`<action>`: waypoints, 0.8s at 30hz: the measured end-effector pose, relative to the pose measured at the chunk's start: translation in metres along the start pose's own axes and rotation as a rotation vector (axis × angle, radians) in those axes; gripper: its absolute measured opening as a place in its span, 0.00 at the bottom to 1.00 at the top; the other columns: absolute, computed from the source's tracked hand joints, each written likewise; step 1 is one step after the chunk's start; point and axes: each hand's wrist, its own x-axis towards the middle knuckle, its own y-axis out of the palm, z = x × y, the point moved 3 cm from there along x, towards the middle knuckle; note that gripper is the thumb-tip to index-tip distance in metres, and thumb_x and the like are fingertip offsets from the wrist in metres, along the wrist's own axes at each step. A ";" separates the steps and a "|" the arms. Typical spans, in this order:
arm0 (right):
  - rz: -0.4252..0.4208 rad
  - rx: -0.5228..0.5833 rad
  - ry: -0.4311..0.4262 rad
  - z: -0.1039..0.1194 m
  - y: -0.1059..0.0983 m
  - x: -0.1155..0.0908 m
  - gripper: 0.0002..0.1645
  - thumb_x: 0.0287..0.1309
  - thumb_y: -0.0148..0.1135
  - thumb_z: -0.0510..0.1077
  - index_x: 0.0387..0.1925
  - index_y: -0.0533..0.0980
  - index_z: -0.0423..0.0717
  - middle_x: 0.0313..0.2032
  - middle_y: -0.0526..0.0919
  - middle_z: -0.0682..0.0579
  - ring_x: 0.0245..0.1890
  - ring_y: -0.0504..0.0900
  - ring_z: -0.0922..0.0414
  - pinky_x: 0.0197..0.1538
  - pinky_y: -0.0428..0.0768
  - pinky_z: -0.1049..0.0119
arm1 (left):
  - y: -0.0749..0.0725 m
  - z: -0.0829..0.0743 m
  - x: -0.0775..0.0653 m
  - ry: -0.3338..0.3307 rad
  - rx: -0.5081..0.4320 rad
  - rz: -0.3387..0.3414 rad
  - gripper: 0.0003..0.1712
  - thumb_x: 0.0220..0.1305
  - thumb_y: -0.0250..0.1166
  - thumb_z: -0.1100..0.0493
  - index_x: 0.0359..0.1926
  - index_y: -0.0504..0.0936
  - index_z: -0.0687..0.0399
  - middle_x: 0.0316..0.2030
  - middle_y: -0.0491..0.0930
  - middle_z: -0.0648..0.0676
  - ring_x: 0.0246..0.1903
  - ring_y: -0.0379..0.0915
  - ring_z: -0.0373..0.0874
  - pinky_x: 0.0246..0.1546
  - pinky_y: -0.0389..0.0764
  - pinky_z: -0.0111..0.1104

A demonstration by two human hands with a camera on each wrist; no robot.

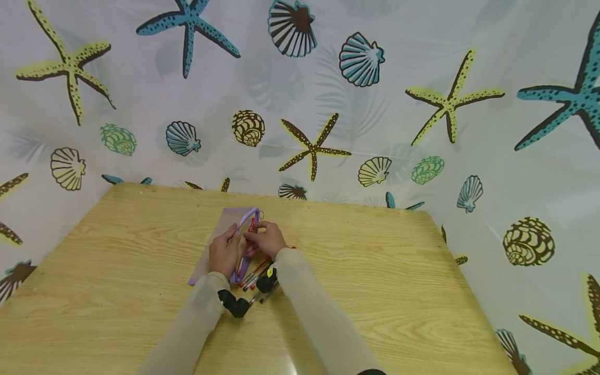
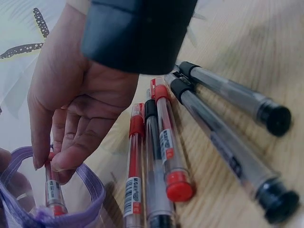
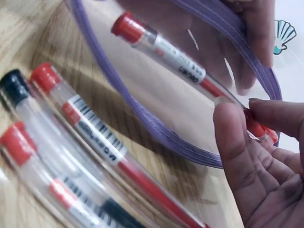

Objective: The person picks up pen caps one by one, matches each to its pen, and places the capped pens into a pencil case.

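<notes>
Right now my left hand [image 1: 224,254] grips a see-through pouch [image 1: 204,264] along its purple rim [image 3: 152,127], while my right hand [image 1: 267,241], at two o'clock from it, pinches a red pen [image 3: 178,59] between thumb and fingertips, near the cap end. My hands work close together over the pouch, which lies around eleven o'clock from the middle of the wooden tabletop [image 1: 375,271]. Its mouth gapes, and the red pen's barrel sits within the loop of the rim, slanting in the head view from one o'clock down to seven.

At four o'clock from the pouch, loose pens [image 2: 134,166] lie on the tabletop: two red ones with a black one between them, side by side, then two more black pens [image 2: 225,145] just beside those. Pale sleeves [image 1: 323,307] cover my arms, and a black camera [image 1: 267,283] sits at each wrist. At twelve o'clock, past the tabletop's far edge, hangs a white curtain [image 1: 323,73] printed with starfish and shells.
</notes>
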 end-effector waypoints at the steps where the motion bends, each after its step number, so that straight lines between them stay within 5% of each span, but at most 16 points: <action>1: -0.008 -0.009 -0.003 -0.001 0.001 0.001 0.24 0.62 0.62 0.37 0.57 0.69 0.29 0.28 0.85 0.37 0.14 0.80 0.58 0.30 0.84 0.55 | 0.000 0.000 0.000 -0.001 -0.001 -0.002 0.25 0.76 0.49 0.55 0.66 0.69 0.63 0.67 0.66 0.55 0.66 0.61 0.54 0.65 0.63 0.47; 24: 0.045 0.093 -0.037 -0.008 -0.002 0.000 0.24 0.62 0.59 0.33 0.60 0.71 0.32 0.37 0.83 0.30 0.27 0.86 0.45 0.36 0.85 0.52 | -0.001 0.001 0.002 0.015 0.058 0.005 0.25 0.75 0.48 0.54 0.66 0.69 0.63 0.67 0.67 0.54 0.67 0.59 0.52 0.67 0.59 0.45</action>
